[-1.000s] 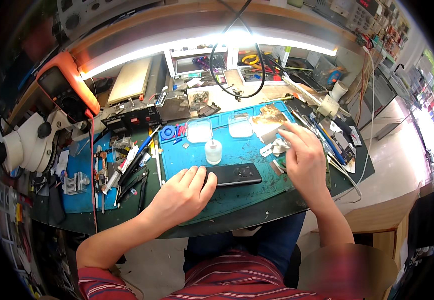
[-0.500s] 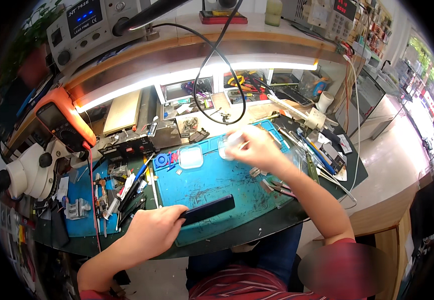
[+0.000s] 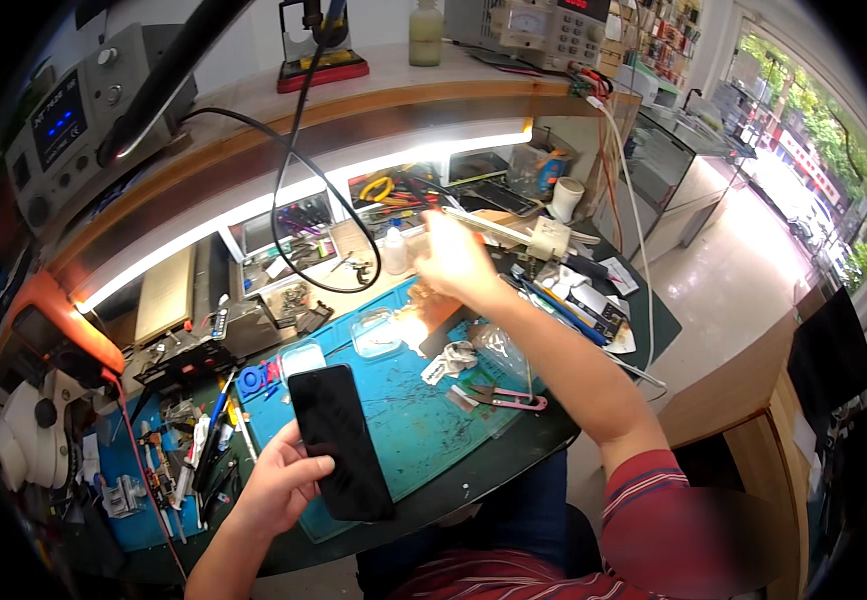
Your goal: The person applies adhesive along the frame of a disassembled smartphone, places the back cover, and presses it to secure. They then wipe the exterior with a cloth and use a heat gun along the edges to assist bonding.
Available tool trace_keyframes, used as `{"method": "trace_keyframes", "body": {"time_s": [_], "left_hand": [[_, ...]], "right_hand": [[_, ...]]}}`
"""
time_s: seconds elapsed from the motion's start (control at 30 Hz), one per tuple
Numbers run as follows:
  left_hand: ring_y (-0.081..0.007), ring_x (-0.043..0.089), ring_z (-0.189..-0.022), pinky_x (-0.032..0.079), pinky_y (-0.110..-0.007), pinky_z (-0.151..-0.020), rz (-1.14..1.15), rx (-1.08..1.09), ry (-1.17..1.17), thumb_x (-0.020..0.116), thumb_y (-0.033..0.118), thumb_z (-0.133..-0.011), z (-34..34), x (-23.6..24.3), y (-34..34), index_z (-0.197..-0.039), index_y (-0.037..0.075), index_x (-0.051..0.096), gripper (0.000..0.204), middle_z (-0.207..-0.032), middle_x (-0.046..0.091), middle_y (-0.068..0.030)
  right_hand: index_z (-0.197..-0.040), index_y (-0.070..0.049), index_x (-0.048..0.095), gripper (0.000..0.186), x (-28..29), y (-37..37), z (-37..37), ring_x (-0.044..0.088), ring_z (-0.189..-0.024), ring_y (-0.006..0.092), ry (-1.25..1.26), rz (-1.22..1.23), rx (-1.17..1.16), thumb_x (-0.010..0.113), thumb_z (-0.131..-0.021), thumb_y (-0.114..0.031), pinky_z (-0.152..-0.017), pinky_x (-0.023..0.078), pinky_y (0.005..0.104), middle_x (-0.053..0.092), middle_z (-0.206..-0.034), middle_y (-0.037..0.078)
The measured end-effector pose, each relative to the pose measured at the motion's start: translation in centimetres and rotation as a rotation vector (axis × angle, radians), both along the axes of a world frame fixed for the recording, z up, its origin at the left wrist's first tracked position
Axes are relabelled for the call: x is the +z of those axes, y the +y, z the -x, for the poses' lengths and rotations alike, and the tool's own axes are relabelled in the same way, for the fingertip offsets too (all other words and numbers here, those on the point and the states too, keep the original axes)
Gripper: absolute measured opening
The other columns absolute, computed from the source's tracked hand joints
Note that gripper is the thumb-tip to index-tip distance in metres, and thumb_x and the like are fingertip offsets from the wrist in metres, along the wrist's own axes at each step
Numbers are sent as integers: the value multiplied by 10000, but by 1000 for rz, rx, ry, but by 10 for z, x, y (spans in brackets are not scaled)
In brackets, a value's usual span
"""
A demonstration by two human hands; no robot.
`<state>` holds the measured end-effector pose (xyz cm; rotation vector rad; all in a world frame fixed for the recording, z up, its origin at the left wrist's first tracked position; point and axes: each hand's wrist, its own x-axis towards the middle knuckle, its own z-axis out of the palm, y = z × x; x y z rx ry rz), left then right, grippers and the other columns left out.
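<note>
My left hand [image 3: 289, 482] is closed around the lower left edge of a smartphone [image 3: 339, 440], its dark screen tilted up at me over the front of the blue work mat [image 3: 424, 430]. Beyond the mat's far edge, my right hand [image 3: 454, 262] is stretched toward the back of the bench. Motion smears its fingers, so I cannot make out whether they hold anything. A small white plastic bottle [image 3: 395, 252] stands just left of it. Two clear shallow plastic boxes, a right one [image 3: 376, 335] and a left one [image 3: 302, 358], sit along the mat's far side.
On the mat's right lie a crumpled white cloth [image 3: 456, 360], a clear plastic bag [image 3: 502, 352] and pink-handled snips [image 3: 509, 398]. Pens and tools crowd the left, beside an orange multimeter [image 3: 64, 325] and a white microscope [image 3: 29, 440]. A black cable [image 3: 289, 150] loops overhead.
My left hand has turned the smartphone from edge-on to screen-up. My right hand has moved from above a clear box to the back of the bench. The view has swung right.
</note>
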<state>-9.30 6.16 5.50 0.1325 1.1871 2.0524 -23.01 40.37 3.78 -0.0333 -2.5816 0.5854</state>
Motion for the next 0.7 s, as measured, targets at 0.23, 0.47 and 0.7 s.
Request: {"method": "trace_keyframes", "body": {"time_s": [0.23, 0.47, 0.7], "left_hand": [[-233, 626, -1122, 531, -387, -944, 103, 135, 83, 657, 27, -908, 0, -10, 11, -1344, 27, 440, 487, -1263, 600, -140], [-211, 620, -1143, 526, -371, -969, 84, 149, 47, 661, 44, -921, -8, 0, 6, -1352, 41, 436, 486, -1280, 598, -122], [-192, 610, -1160, 519, -372, -984, 69, 192, 48, 654, 82, -945, -11, -3, 4, -1339, 53, 465, 439, -1280, 600, -105]], "right_hand": [[-1104, -9, 613, 463, 28, 170, -76, 672, -1021, 356, -539, -436, -447, 733, -698, -199, -845, 545, 456, 691, -1055, 227], [-1383, -16, 418, 831, 19, 167, -72, 623, -1064, 380, -484, -428, -416, 766, -640, -147, -916, 504, 447, 659, -1074, 251], [-1403, -6, 411, 759, 34, 148, -83, 592, -1012, 363, 53, -646, -414, 693, -699, 11, -873, 509, 435, 630, -1056, 201]]}}
